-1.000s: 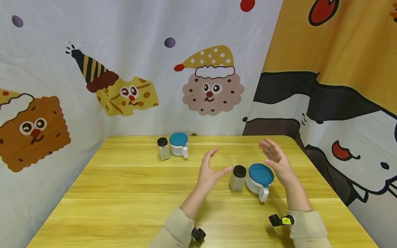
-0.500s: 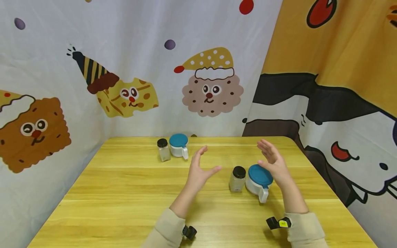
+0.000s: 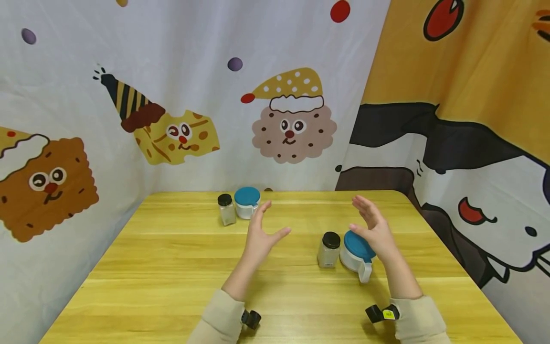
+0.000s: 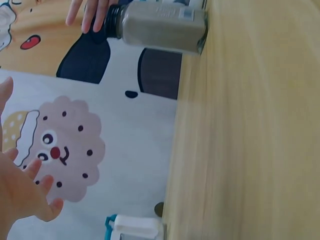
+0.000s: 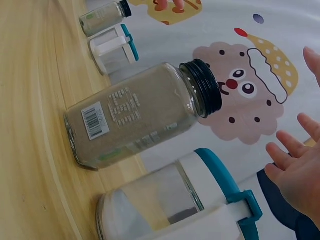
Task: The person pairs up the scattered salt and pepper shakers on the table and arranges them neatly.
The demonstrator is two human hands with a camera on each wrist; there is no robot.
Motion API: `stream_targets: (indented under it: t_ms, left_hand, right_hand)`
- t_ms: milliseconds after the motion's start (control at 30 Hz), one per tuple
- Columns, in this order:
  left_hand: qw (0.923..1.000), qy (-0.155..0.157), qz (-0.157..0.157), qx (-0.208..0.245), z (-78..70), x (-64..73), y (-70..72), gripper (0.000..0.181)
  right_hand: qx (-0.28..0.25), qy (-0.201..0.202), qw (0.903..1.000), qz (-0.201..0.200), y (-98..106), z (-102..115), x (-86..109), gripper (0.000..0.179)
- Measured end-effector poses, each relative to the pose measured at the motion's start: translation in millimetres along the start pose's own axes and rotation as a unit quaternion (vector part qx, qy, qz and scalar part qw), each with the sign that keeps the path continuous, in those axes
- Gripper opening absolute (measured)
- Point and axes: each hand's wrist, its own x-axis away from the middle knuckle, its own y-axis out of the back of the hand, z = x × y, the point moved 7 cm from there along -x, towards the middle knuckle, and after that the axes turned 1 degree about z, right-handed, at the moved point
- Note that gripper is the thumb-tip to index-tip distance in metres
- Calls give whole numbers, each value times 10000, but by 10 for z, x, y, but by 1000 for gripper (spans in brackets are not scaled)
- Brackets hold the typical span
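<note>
left hand, right hand: held up, fingers spread, nothing gripped | front jar, front blue-lidded pot: stood upright side by side on table, right hand nearest pot | risk: jar could be toppled into pot if cap is clipped by low sweep

Nothing is legible, though a jar bears a barcode.
</note>
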Motion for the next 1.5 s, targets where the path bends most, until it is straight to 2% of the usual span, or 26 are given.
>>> stream_targets:
  t_ms: [133, 433, 567, 833, 1133, 1367, 1500]
  left_hand:
    - [9999, -23, -119, -75, 15, -29, 96, 83]
    - [9989, -334, -223, -246, 3, -80, 246, 83]
    - [9986, -263, -279, -352, 23, -99, 295, 84]
    - [9983, 110, -432, -376, 91, -130, 433, 86]
    - [9975, 76, -660, -253, 116, -178, 652, 86]
    - [9952, 158, -825, -499, 139, -214, 801, 87]
    - [9944, 253, -894, -494, 178, -207, 858, 88]
  right_hand:
    - [19, 34, 10000, -2, -36, 16, -1, 70]
    - [150, -112, 9998, -6, -89, 27, 3, 72]
    - [157, -98, 9998, 15, -121, 52, -3, 73]
    - [134, -17, 9999, 54, -200, 87, -7, 73]
    - [56, -10, 10000, 58, -312, 108, -49, 73]
    - [-61, -121, 9998, 148, -426, 86, -78, 74]
    - [-123, -135, 9996, 208, -487, 101, -95, 76]
